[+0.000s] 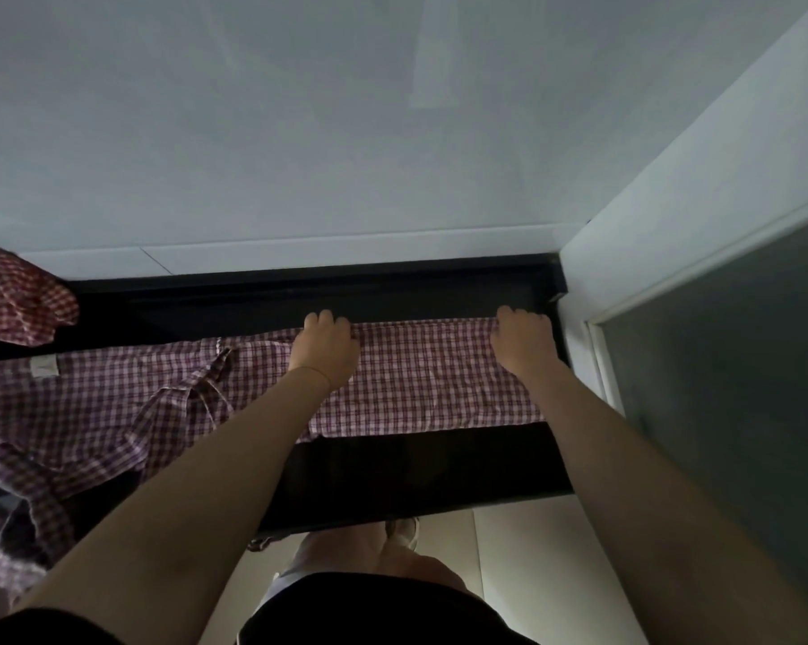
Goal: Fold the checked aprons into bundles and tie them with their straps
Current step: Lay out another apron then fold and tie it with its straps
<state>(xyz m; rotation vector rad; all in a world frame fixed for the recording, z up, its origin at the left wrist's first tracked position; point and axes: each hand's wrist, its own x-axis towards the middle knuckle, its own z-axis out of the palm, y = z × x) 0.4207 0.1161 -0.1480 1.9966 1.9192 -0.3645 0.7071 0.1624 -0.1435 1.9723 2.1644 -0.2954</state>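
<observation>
On the black table (416,472), a checked apron (420,379) lies spread flat across the right part, its right end close to the table's right edge and its near edge running straight, with a bare dark strip of table between it and the near edge. Both hands are at the apron's far edge, well apart from each other. The left hand (325,349) has its fingers curled over that far edge near the middle of the table, gripping the cloth; the right hand (523,337) grips the same edge near the far right corner, fingers likewise curled down over it. Both forearms reach forward over the cloth. Toward the left, the same checked cloth grows rumpled: a strap (206,384) lies twisted on top of it, and a small pale label (43,365) shows near the far left. More folds of it spill over the table's near left edge and hang down; I cannot tell whether this is one apron or several. At the far left corner sits a bunched red checked apron (15,300), apart from the hands. Beyond the table's far edge rises a pale wall (346,132), and another wall (695,188) stands along the right edge. Below the near edge, the person's legs and a light shoe (406,533) show against a pale floor (523,574).
</observation>
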